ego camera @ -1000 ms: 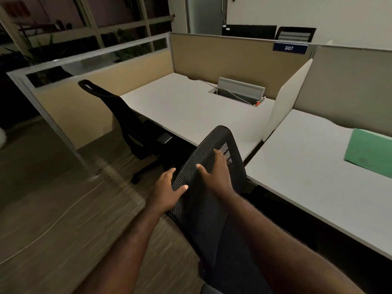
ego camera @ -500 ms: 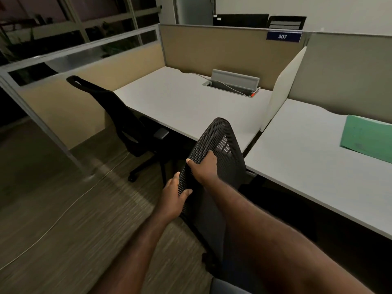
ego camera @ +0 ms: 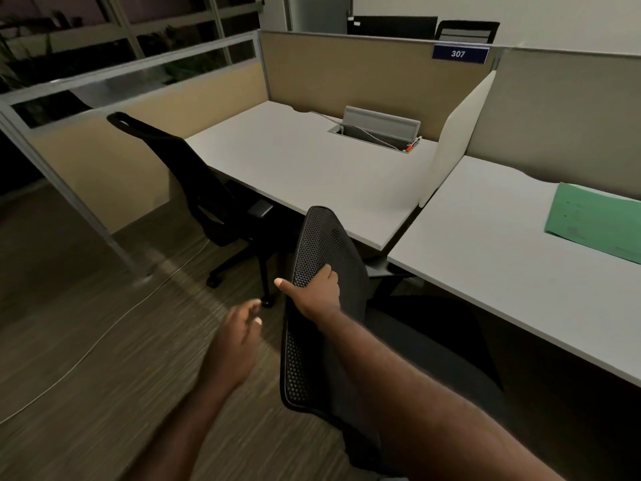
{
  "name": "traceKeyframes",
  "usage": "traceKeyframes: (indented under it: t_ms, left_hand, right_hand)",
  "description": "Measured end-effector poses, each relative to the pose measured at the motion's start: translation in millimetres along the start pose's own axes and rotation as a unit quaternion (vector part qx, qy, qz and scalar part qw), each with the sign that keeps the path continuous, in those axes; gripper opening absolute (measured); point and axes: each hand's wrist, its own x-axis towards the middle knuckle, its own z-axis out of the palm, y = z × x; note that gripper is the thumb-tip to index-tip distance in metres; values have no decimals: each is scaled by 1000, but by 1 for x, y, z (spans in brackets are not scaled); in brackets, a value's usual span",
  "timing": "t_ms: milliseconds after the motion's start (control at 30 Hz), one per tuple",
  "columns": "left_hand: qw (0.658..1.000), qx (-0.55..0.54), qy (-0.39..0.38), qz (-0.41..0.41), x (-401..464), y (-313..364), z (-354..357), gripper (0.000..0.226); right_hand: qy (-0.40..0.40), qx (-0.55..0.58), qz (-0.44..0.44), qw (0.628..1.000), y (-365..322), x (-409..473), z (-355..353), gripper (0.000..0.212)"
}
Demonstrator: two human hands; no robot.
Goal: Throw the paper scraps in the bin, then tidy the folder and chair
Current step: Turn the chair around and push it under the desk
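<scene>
I see the right hand (ego camera: pixel 317 293) gripping the left edge of the black perforated-mesh office chair back (ego camera: pixel 326 307), thumb out to the left. The left hand (ego camera: pixel 239 336) is off the chair, just beside it, blurred, fingers loosely curled and holding nothing. The chair sits at the seam between two white desks. The green paper folder (ego camera: pixel 596 220) lies flat on the right-hand white desk (ego camera: pixel 485 244), well apart from both hands. A second black office chair (ego camera: pixel 194 182) stands at the left desk (ego camera: pixel 295 157).
</scene>
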Motion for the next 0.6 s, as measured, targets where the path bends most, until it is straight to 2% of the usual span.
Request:
traceKeyframes:
  t_ms: [133, 300, 500, 600]
  left_hand:
    - [993, 69, 35, 87, 44, 11, -18, 36]
    - [953, 180, -34, 240, 80, 36, -5, 41]
    - [913, 251, -148, 284, 84, 43, 28, 50]
    - [898, 260, -197, 294, 71, 34, 37, 47]
  right_hand:
    - [-23, -19, -9, 1000, 19, -30, 6, 110]
    - [-62, -31, -37, 997, 39, -61, 0, 106]
    - [-93, -55, -76, 991, 62, -95, -14, 103]
    - [-112, -68, -89, 987, 75, -109, -22, 102]
